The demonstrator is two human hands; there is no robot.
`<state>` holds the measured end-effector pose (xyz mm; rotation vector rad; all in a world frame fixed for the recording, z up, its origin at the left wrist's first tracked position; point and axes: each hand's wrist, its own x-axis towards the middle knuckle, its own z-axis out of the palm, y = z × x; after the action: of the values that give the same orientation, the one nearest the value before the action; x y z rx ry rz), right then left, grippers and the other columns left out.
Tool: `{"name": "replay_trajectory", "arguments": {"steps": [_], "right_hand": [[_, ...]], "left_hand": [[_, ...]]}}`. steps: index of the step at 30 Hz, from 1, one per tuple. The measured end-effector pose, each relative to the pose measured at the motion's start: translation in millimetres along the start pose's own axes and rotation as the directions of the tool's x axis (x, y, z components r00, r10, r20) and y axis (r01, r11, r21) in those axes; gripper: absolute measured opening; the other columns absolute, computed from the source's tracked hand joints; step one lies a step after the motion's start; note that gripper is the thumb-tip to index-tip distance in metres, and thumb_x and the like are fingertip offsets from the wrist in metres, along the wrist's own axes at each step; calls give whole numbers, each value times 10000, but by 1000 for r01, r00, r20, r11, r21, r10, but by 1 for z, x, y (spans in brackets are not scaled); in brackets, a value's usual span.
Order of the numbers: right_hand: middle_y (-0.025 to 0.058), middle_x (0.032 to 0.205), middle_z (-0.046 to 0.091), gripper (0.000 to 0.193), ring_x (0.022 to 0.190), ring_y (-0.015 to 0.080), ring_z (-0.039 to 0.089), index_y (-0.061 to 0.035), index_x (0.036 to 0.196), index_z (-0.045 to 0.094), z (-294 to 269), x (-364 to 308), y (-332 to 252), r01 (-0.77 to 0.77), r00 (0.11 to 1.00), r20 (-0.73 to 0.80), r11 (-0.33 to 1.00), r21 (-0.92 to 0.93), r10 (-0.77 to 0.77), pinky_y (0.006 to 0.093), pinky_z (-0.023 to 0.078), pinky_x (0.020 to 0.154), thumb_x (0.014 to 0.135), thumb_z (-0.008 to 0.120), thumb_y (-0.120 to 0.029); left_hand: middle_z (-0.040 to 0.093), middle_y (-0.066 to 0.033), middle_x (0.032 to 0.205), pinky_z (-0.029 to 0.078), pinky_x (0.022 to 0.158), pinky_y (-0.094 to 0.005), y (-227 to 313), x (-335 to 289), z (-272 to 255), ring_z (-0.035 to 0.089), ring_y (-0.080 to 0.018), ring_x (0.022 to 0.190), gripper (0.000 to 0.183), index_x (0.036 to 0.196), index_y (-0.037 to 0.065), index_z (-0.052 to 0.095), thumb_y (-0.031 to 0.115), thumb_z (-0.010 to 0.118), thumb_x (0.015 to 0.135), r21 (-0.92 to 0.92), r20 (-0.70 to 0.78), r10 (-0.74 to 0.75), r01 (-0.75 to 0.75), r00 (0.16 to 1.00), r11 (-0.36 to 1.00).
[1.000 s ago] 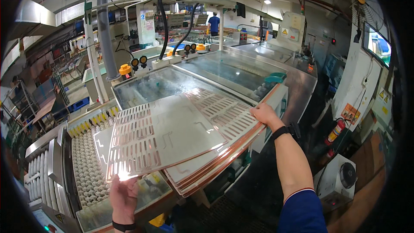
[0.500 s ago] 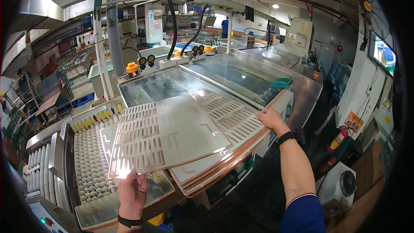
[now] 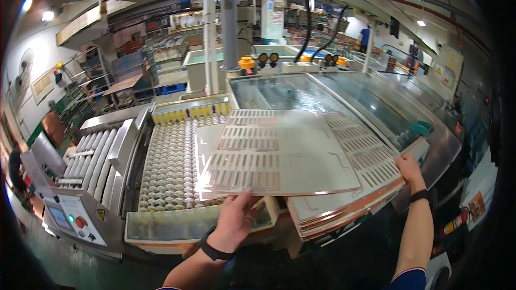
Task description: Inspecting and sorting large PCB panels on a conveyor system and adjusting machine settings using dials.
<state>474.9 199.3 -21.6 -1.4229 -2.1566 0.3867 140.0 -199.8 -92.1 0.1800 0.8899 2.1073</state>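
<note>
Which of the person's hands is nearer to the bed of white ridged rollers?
Left. The left hand holds the near edge of the copper-edged grey panel, just right of the rollers; the right hand is farther right, at the right corner of the panel stack.

This is a factory floor, shown by the roller conveyor [image 3: 173, 169], covered tanks [image 3: 274, 92], gauges [image 3: 263, 58] and control panel [image 3: 72, 219].

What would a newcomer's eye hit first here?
Probably the large slot-patterned panel mid-picture, held at its near edge by the left hand. Next, the panel stack to its right, touched by the right hand. Then the bed of pale rollers to its left.
</note>
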Motion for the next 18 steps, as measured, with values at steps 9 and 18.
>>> {"name": "replay_trajectory", "arguments": {"steps": [9, 18], "right_hand": [[113, 568, 469, 378, 558, 206, 478, 31, 645, 493, 5, 3, 2, 55, 998, -25, 998, 36, -54, 423, 379, 575, 830, 605, -280], [202, 634, 579, 390, 618, 260, 601, 98, 758, 604, 4, 10, 8, 18, 1000, -4, 1000, 16, -18, 423, 452, 637, 830, 628, -284]], "left_hand": [[628, -44, 1234, 477, 978, -458, -3, 0, 4, 606, -215, 1157, 221, 1229, 111, 553, 120, 519, 1010, -63, 16, -19, 20, 1000, 998], [620, -73, 1256, 504, 970, -401, -13, 5, 17, 618, -216, 1140, 267, 1276, 71, 541, 82, 513, 1010, -99, 62, -31, 37, 998, 994]]}}
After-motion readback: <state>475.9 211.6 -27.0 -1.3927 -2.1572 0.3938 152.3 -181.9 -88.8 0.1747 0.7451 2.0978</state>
